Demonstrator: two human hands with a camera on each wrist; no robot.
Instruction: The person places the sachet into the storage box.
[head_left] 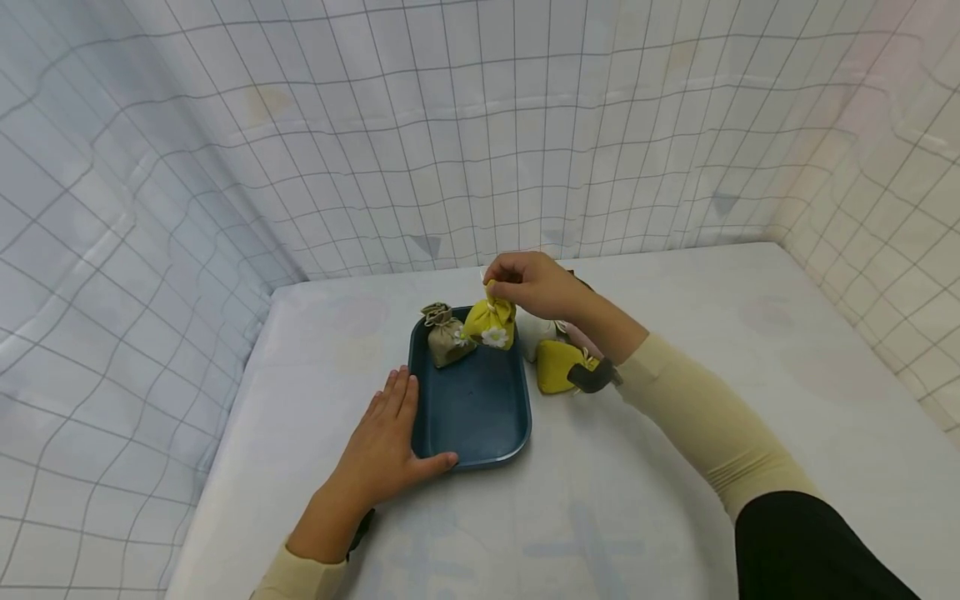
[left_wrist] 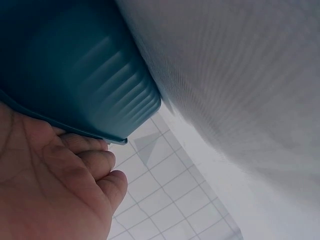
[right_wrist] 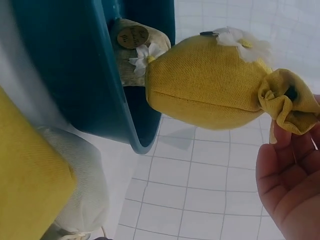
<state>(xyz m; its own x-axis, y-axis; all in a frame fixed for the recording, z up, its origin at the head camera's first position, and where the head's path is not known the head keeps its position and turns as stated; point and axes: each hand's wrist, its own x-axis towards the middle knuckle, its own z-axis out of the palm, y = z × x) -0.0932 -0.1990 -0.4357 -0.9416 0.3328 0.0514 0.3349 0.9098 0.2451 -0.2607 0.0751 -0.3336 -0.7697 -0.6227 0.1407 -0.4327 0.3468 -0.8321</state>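
Observation:
A dark teal tray (head_left: 472, 417) lies on the white table. My left hand (head_left: 386, 442) rests flat beside the tray's left edge, its thumb touching the front rim; the tray's ribbed wall (left_wrist: 90, 75) shows in the left wrist view. My right hand (head_left: 528, 282) pinches the gathered top of a yellow drawstring pouch (head_left: 491, 323) with a white flower, holding it over the tray's far right corner. This pouch (right_wrist: 210, 82) hangs by its neck in the right wrist view. A beige pouch (head_left: 447, 335) sits in the tray's far left corner.
Another yellow pouch (head_left: 558, 365), a white pouch (head_left: 536, 333) and a pinkish one lie on the table right of the tray, under my right forearm. A white grid-patterned cloth (head_left: 480, 125) walls in the table on three sides.

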